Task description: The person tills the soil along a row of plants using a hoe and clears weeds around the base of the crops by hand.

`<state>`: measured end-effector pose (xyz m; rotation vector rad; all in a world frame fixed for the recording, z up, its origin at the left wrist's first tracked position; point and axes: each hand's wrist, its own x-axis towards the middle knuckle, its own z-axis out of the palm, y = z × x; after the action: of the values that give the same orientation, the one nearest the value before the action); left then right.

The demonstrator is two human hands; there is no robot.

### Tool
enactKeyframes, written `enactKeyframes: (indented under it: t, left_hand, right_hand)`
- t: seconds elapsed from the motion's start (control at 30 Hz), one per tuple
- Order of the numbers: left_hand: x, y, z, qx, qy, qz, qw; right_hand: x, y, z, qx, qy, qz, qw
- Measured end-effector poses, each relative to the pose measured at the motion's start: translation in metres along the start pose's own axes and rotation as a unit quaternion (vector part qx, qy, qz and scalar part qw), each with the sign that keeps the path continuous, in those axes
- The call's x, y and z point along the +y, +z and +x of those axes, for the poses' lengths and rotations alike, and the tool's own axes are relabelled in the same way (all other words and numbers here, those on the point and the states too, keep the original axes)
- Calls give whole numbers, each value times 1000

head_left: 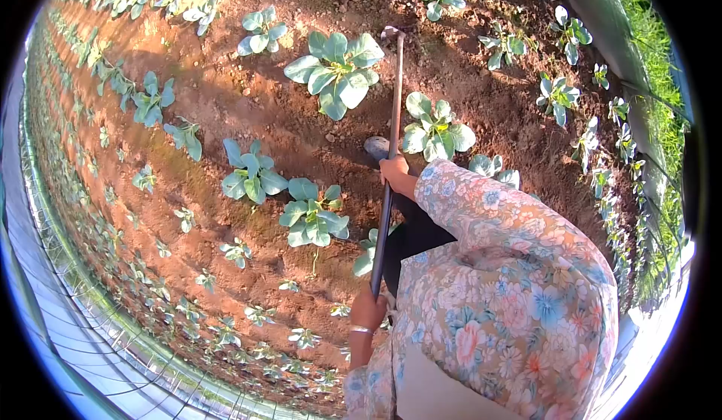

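A long-handled hoe [396, 97] runs up the middle of the view, its dark lower handle toward me and its small head at the far end on the soil. My right hand [395, 172] is wrapped round the middle of the handle. Lower down, my left hand [367, 311], with a pale band on the wrist, grips the dark part of the handle. Large-leaved green plants stand on both sides of the hoe head: a big one [336, 72] to the left and another [438, 130] to the right, near my right forearm.
A shoe [377, 148] rests on the soil beside the handle. Rows of leafy plants [252, 172] and smaller seedlings [236, 252] cover the brown soil [203, 119]. Grass [654, 51] and curved poles line the right edge; pale sheeting [45, 300] lies at the left.
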<state>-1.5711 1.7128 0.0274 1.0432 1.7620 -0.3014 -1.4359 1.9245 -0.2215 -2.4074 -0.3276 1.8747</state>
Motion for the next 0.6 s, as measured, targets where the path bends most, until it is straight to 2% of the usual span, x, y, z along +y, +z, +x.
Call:
enactKeyframes:
  t: [0.03, 0.07, 0.13, 0.17, 0.2, 0.23, 0.27, 0.3, 0.37, 0.4, 0.43, 0.47, 0.53, 0.6]
  left_hand:
    - [0, -26, -15, -22, -39, 19, 999]
    - [-13, -44, -33, -1, -30, 45, 999]
    - [-25, -84, -71, 48, -47, 73, 995]
    - [-24, -103, -87, 73, -69, 76, 992]
    - [-38, -113, -98, 78, -86, 32, 993]
    - [-47, -120, -106, 84, -101, -10, 991]
    - [-39, -128, -108, 113, -52, -2, 992]
    - [-28, -134, -105, 107, -57, 28, 992]
    - [-20, -134, -86, 104, -45, 51, 992]
    - [-14, -128, -69, 106, -51, 51, 992]
    - [-17, -119, -47, 85, -28, 57, 994]
    - [-10, -105, -27, 97, -12, 60, 993]
    - [13, -80, 14, 60, 21, 97, 993]
    - [26, -59, 53, -10, 52, 96, 994]
  right_hand:
    - [16, 17, -5, -18, -3, 54, 998]
    - [25, 35, -26, 18, 14, 80, 997]
    - [40, 65, -68, 10, 26, 133, 991]
    - [55, 79, -79, -62, 35, 176, 982]
    - [61, 95, -84, -120, 100, 223, 962]
    - [55, 90, -104, -158, 114, 287, 938]
    - [52, 90, -108, -143, 110, 282, 942]
    - [47, 90, -108, -129, 107, 278, 946]
    - [38, 80, -85, -110, 47, 268, 956]
    - [16, 59, -87, -61, 28, 326, 943]
    - [7, 49, -70, -37, -4, 307, 951]
    - [3, 43, -41, -22, -36, 370, 928]
    - [-8, 17, 18, -37, -99, 329, 939]
    - [-31, -23, 28, -25, -107, 275, 955]
